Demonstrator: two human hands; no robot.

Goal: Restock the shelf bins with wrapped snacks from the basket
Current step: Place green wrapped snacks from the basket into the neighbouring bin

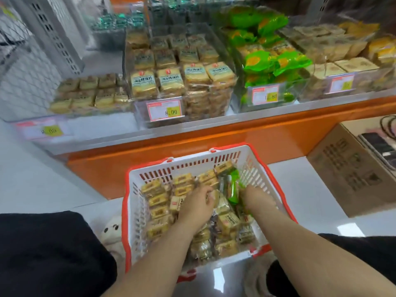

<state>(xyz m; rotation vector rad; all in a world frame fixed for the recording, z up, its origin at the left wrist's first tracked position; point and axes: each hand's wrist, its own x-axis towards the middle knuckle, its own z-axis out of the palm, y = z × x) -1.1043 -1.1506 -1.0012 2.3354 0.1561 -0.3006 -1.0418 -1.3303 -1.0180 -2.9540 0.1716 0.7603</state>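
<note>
Honestly, both hands were buried in the basket (137, 202): left hand (196, 203) curled on a yellow snack (214, 198), right hand (258, 200) fingers hidden under a green pack (233, 189), grip unclear. Shelf bins (232, 67) sat above, blurry.

A brown cardboard box (355, 176) sits on the floor at the right, with dark things lying on top of it. A white fluffy slipper (112, 234) with two black dots shows at the bottom. The floor (42, 185) is pale and shiny. Pink price tags (165, 109) with yellow stickers face the front.
</note>
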